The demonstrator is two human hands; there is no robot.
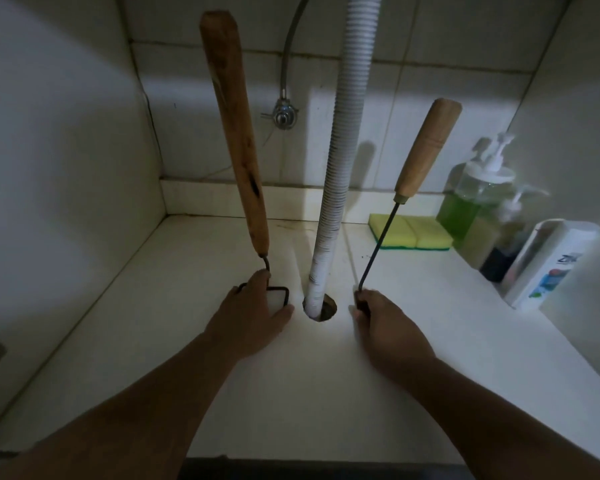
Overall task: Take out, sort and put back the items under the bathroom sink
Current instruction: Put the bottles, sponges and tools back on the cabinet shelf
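Drain hose (340,174) splits the cabinet floor (174,306) dead centre; sponge (409,232) and bottles (478,202) crowd the right back corner, left side open.

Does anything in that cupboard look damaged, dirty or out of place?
The longer wooden handle, held by the left hand, has a dark gouge or burn low on its side. The hole where the hose passes through the floor looks rough-edged, and brownish stains mark the floor behind it. Nothing looks spilled.
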